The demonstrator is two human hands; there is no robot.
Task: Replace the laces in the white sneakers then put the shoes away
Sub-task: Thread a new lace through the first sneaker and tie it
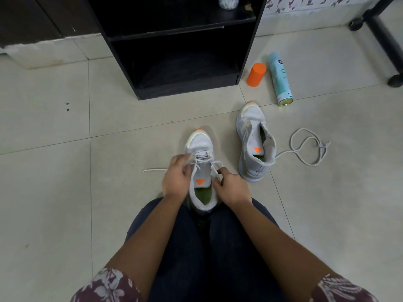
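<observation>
Between knees (152,214), sneaker (199,144) heel hidden, left hand (174,178), right hand (234,188) pinching lace (205,157)

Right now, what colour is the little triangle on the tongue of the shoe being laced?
Orange. The triangle shows best in the head view.

I am facing a black shelf (185,89) that is standing on the pale tiled floor (54,149). A jar (229,2) is sitting on its upper board, and the top of my view is cutting it off. To the right of the shelf an orange cap (256,74) is sitting on the tiles. A pale blue spray can (280,78) is lying on its side just beside it, its metal base pointing toward me. Farther right a black frame (383,38) is standing on castors, with floral cloth (305,5) hanging behind it. A dark cabinet (32,18) is filling the far left corner.
</observation>
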